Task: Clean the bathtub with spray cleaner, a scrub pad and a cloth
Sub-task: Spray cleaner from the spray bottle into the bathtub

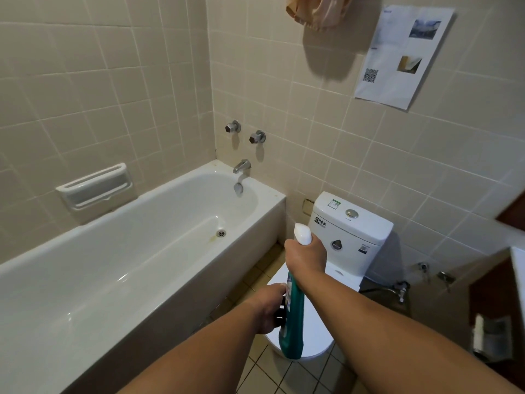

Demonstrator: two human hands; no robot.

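A green cleaner bottle (294, 317) with a white spray head (303, 234) is held upright over the shut toilet lid. My right hand (305, 258) grips its neck just under the white head. My left hand (270, 307) grips the bottle's lower body from the left, and something small and black shows by its fingers. The white bathtub (176, 282) lies to the left, dry-looking, with a yellowish stain near the drain (221, 233). I see no scrub pad or cloth.
The toilet, with its cistern (350, 223), stands right of the tub. A spout (241, 165) and two wall taps (245, 132) sit at the tub's far end, and a soap dish (96, 190) on the left wall. A paper sheet (403, 55) hangs above, with a dark cabinet on the right.
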